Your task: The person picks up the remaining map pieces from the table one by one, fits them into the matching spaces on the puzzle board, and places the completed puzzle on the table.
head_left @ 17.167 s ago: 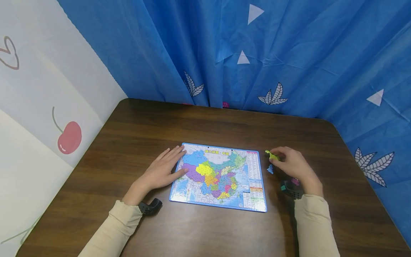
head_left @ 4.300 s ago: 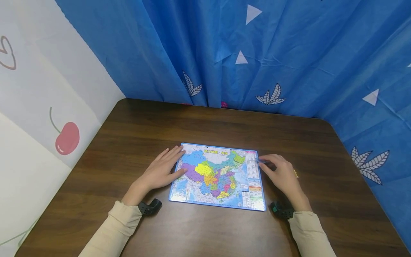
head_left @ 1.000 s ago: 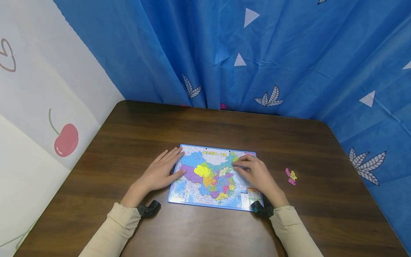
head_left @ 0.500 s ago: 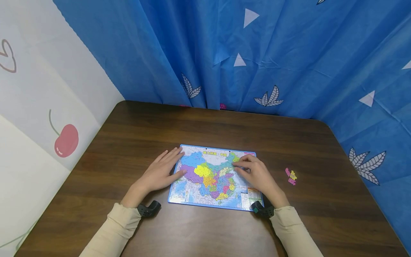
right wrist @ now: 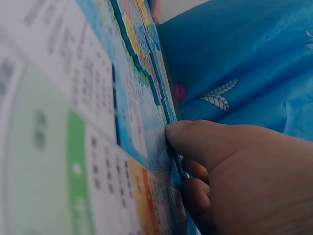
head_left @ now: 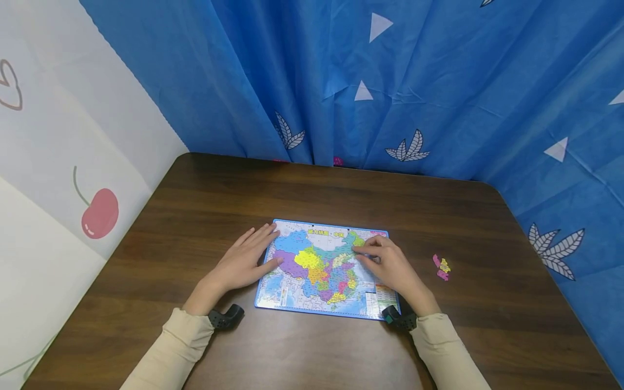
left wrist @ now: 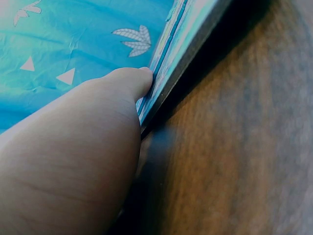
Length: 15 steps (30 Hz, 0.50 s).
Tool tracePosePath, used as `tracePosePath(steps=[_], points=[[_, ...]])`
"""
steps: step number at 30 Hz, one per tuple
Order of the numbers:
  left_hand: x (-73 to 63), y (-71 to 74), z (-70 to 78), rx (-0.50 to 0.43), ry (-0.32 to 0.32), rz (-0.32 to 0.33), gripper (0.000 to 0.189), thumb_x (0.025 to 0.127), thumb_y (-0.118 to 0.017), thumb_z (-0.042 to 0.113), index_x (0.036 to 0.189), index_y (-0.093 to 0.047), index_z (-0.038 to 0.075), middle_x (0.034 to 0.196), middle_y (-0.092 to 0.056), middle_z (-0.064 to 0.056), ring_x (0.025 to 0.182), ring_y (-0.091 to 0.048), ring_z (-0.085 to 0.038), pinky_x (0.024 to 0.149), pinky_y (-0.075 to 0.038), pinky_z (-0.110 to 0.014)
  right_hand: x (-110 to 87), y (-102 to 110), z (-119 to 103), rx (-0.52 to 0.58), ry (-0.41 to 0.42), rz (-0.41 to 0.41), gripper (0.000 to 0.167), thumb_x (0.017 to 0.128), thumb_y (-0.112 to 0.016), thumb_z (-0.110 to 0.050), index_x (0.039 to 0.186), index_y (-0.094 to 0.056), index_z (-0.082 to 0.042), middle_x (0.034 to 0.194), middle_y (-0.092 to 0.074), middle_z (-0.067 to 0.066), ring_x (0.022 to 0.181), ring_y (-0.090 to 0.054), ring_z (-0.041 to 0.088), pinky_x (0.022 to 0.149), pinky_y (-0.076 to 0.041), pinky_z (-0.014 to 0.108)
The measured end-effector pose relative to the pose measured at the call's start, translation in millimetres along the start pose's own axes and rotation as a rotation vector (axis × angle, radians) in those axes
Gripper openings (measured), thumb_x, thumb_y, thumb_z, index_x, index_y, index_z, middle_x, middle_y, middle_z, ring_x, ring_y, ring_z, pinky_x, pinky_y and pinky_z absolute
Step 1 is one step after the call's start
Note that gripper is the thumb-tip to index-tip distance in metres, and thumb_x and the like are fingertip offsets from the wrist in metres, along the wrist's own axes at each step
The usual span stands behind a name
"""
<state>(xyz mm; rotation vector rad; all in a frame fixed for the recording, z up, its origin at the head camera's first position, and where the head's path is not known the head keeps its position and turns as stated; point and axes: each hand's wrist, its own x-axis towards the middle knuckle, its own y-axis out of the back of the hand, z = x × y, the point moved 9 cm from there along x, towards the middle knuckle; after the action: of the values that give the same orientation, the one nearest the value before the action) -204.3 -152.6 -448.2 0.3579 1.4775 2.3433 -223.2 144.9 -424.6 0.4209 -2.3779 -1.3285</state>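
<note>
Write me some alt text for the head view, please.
A person's left hand lies over the left edge of a colourful map board, and the right hand, fingers bent, is over its upper right. Two pink pieces and a yellow one lie right of the board on a wooden table, before a blue curtain.

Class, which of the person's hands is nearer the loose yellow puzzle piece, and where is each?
Right. The right hand, over the right side of the China map puzzle, lies left of the yellow puzzle piece; the left hand rests on the puzzle's left edge, farther away.
</note>
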Motion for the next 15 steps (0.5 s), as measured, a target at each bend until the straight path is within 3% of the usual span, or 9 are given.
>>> tracePosePath(steps=[7,15], points=[[0.0,-0.2,-0.4,-0.002,0.0,0.002,0.078,0.1,-0.052,0.061,0.161,-0.038,0.014,0.171,-0.026,-0.004,0.16,-0.018,-0.023,0.13,-0.011,-0.048,-0.6,-0.3,2.2,0.016,-0.019,-0.006,0.031,0.092,-0.08,-0.019,0.122,-0.077,-0.014,0.107,-0.068,0.001,0.09,-0.056,0.013,0.08,-0.057,0.033],[-0.4,-0.1,-0.1,-0.007,0.003,0.002,0.078,0.1,-0.052,0.061,0.161,-0.038,0.014,0.171,-0.025,-0.004,0.16,-0.018,-0.024,0.13,-0.01,-0.048,-3.6,2.0,4.2,0.018,-0.026,-0.012,0.026,0.093,-0.079,-0.02,0.119,-0.079,-0.016,0.108,-0.067,0.0,0.09,-0.056,0.013,0.082,-0.06,0.034]])
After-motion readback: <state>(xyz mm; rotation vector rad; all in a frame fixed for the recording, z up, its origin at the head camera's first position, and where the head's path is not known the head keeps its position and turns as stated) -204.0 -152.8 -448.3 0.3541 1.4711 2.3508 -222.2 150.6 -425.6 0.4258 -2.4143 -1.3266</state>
